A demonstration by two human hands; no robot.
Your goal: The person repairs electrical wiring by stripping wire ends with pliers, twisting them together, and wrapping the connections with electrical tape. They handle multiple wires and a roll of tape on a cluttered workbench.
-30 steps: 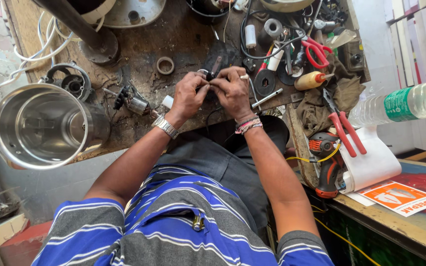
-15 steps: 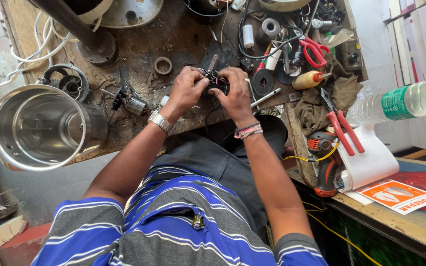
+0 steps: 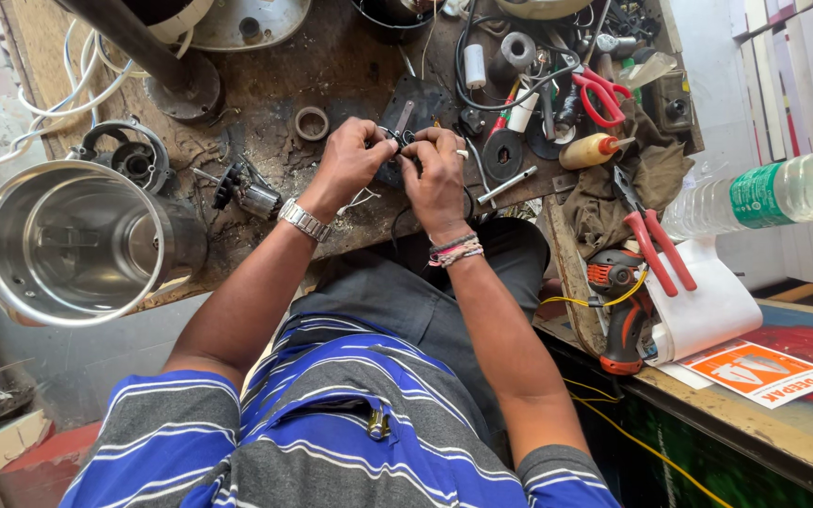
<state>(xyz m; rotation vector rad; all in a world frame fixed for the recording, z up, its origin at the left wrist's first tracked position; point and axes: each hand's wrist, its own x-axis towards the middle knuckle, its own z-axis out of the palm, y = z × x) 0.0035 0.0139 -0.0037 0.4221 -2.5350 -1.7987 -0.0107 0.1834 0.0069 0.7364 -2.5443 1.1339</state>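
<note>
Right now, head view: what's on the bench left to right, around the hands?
steel pot → small motor part → left hand → small black part held by both hands → right hand → yellow glue bottle → red-handled pliers → clear plastic bottle

Steel pot (image 3: 72, 243) glossy metal; table (image 3: 331, 66) rough, stained wood; water bottle (image 3: 773, 193) clear plastic; rag (image 3: 628, 188) matt cloth; wristwatch (image 3: 303, 220) shiny metal.

A small dark part (image 3: 397, 141) is mostly hidden between the left hand (image 3: 345, 165) and right hand (image 3: 435, 174). At three o'clock, the bottle (image 3: 773, 193) is cut off.
</note>
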